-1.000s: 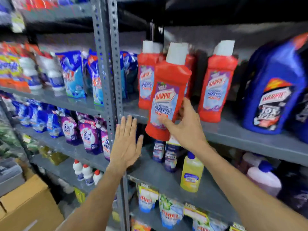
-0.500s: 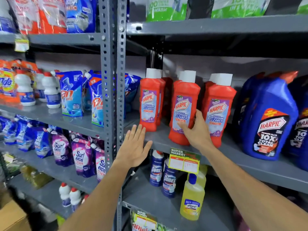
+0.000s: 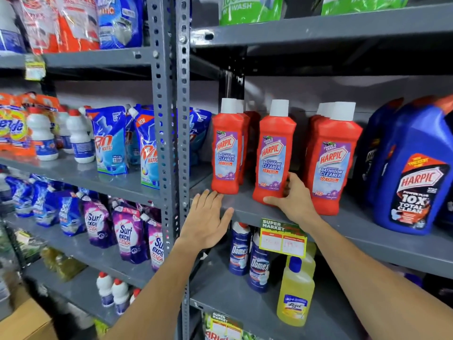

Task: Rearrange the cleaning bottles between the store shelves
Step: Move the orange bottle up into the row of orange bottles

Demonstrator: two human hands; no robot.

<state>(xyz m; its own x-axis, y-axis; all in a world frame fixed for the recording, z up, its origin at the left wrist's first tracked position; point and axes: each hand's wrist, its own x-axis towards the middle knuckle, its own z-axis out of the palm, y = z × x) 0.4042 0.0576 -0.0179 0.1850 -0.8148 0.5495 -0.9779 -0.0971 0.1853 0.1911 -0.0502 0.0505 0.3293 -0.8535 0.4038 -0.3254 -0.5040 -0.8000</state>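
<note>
Middle red Harpic bottle [image 3: 273,155] stands upright on the grey shelf [image 3: 343,224], centre of the frame, base flat on the shelf board near its front edge. Right hand [image 3: 293,201] is at the bottle's lower right: thumb across the front of the base, fingers [image 3: 290,180] curled round the side, so the hand is closed lightly on the bottle (whether it grips firmly or only steadies, cannot tell). Left hand [image 3: 207,220] holds nothing: fingers straight and slightly spread, tips at the shelf lip just below the left red bottle [image 3: 226,153].

Row as it stands: left red bottle with more behind it, the held bottle, then a right-hand group of red bottles [image 3: 331,163]. Labels all face front. Gaps between the three fronts are uneven. Large blue Harpic jug [image 3: 416,182] sits at right of the frame, just beside the red group. On the shelf below, blue Domex bottles [image 3: 250,256] and a yellow bottle [image 3: 295,295] stand behind a price tag [image 3: 283,238].

Judgement: this bottle looks placed, release pending. How many bottles remain to be moved is not shown; the lower shelf has open room, the upper row little.
</note>
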